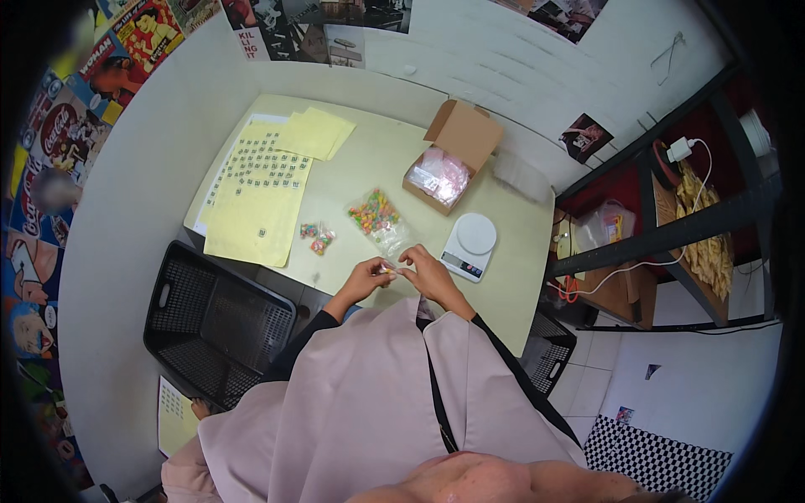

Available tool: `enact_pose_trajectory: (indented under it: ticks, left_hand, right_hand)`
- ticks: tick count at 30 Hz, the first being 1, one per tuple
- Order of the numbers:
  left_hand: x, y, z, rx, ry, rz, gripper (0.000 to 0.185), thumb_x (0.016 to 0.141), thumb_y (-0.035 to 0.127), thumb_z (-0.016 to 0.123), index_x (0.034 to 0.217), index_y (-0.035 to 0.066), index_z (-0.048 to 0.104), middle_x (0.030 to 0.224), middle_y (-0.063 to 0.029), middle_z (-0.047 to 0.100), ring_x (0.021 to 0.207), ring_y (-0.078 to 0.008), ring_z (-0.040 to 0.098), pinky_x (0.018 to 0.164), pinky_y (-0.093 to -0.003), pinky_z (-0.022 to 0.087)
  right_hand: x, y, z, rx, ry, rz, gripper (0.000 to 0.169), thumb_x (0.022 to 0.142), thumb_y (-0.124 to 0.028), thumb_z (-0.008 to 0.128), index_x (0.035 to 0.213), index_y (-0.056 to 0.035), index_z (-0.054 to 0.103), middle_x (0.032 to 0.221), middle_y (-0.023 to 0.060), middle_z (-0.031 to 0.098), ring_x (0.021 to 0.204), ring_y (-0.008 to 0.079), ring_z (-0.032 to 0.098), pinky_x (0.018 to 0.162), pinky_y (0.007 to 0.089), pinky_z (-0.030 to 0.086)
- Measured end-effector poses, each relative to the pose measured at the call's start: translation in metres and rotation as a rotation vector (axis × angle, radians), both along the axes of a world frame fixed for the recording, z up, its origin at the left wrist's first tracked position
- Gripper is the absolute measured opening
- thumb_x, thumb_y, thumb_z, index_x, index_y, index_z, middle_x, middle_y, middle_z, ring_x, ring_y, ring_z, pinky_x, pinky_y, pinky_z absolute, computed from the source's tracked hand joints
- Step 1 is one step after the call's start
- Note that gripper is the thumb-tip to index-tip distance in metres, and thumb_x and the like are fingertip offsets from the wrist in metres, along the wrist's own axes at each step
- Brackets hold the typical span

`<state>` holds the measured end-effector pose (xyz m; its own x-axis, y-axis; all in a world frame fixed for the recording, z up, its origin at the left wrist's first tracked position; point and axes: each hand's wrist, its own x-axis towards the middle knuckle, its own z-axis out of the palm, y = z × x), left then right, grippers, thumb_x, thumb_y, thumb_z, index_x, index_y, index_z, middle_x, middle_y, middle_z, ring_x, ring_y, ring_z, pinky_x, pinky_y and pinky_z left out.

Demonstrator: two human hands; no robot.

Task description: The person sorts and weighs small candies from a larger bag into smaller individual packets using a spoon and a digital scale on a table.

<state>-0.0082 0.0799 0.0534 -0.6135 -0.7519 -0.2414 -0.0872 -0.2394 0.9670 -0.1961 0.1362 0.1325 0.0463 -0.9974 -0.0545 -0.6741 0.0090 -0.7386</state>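
My left hand (363, 281) pinches a small clear plastic bag (388, 270) with a few colourful pieces in it, just above the table's front part. The fingertips of my right hand (429, 271) meet the small bag's right side; its thumb and index finger are a little apart, and whether they grip it is unclear. Just beyond my hands lies a larger clear bag (375, 212) of green, orange, yellow and pink pieces, probably candies. To its left, small filled bags (322, 242) rest close together on the table.
Yellow sheets (251, 217) with small printed stickers cover the table's left side. An opened cardboard box (434, 200) holds clear and pink plastic bags. A white digital kitchen scale (476, 236) stands at right. Black plastic crates (188, 342) flank the table (516, 302). Another person's hand (200, 409) shows lower left.
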Motion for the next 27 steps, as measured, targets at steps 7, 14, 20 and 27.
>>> enact_pose_trajectory:
  ticks: [7,14,20,27]
  left_hand:
    - [0.058,-0.047,-0.037,-0.230,-0.377,0.414,0.021,0.076,0.009,0.071,0.092,0.000,0.060,0.077,-0.0056,0.061,0.069,-0.0118,0.059,0.062,-0.0262,0.048]
    - [0.084,-0.074,-0.054,-0.566,-0.571,0.503,0.032,0.069,0.010,0.075,0.095,-0.002,0.062,0.086,-0.0140,0.065,0.079,-0.0239,0.063,0.070,-0.0327,0.050]
    - [0.090,-0.081,-0.053,-0.627,-0.610,0.619,0.038,0.067,0.006,0.072,0.103,0.001,0.061,0.101,-0.0161,0.062,0.098,-0.0335,0.055,0.087,-0.0407,0.043]
    - [0.091,-0.071,-0.029,-0.571,-0.612,0.632,0.028,0.075,0.014,0.072,0.101,0.005,0.063,0.098,-0.0115,0.061,0.097,-0.0274,0.056,0.072,-0.0362,0.048]
  right_hand:
    - [-0.049,0.014,-0.011,0.017,-0.002,-0.246,0.020,0.082,-0.019,0.064,0.096,-0.0053,0.060,0.093,0.0112,0.059,0.087,0.0261,0.061,0.075,0.0365,0.047]
    - [-0.069,0.050,-0.045,0.082,-0.013,-0.334,0.020,0.083,-0.019,0.062,0.096,-0.0036,0.061,0.092,0.0123,0.060,0.086,0.0267,0.061,0.076,0.0368,0.047]
    - [-0.091,0.058,-0.051,0.058,-0.030,-0.468,0.019,0.082,-0.015,0.063,0.094,-0.0006,0.062,0.088,0.0123,0.060,0.081,0.0248,0.059,0.074,0.0337,0.047]
    - [-0.121,-0.001,-0.045,-0.012,0.066,-0.456,0.017,0.083,-0.015,0.060,0.095,-0.0028,0.061,0.092,0.0126,0.059,0.086,0.0280,0.060,0.075,0.0378,0.048]
